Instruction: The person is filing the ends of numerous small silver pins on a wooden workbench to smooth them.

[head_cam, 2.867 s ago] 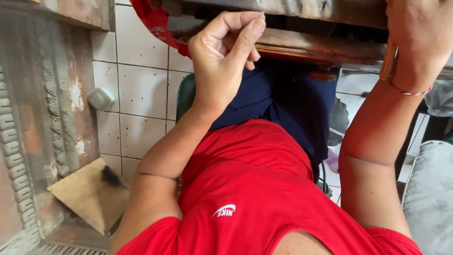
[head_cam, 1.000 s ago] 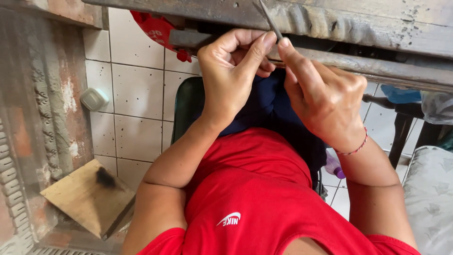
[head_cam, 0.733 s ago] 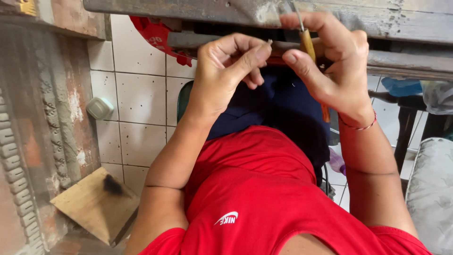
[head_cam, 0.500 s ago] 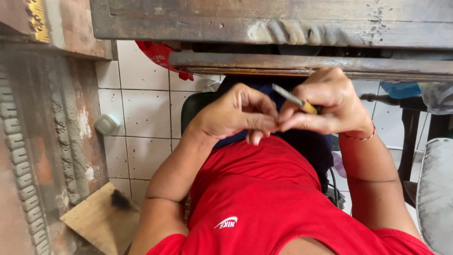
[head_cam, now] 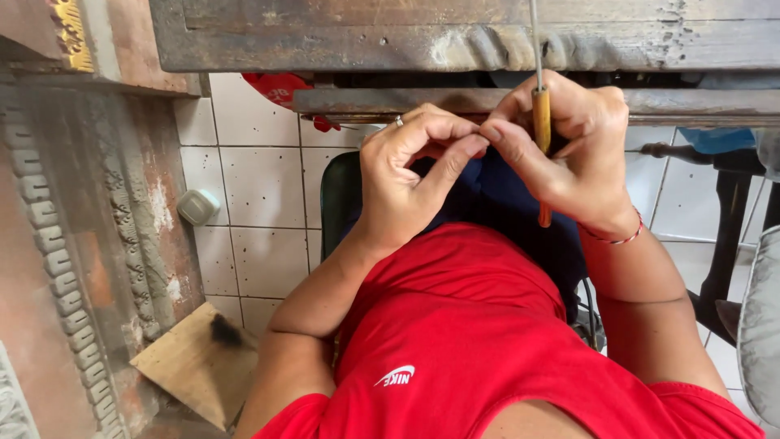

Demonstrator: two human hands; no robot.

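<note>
**Fingertips meet over a slim tool below the worktop edge**

Taking the weathered wooden worktop (head_cam: 455, 36) as the landmark and going left to right: down to its left stands a carved, reddish wooden panel (head_cam: 73, 244), with a small board (head_cam: 195, 370) on the tiled floor at its foot.

Just under the worktop's front edge, left of centre, the left hand (head_cam: 406, 183) is curled, a ring on one finger, its thumb and forefinger pinched together. Whether something tiny sits in that pinch cannot be told. Its fingertips touch those of the right hand (head_cam: 569, 154), which is closed around a thin tool (head_cam: 541, 122) with an orange-yellow handle. The tool stands upright, its metal shaft rising in front of the worktop's edge and its handle end poking out below the palm. A thin red cord circles the right wrist.

The step in hand looks like fine fingertip work, the left hand adjusting or feeding something at the tool's grip. The next move would seem to call for a steady right-hand hold while the left fingers finish and let go cleanly.
</note>
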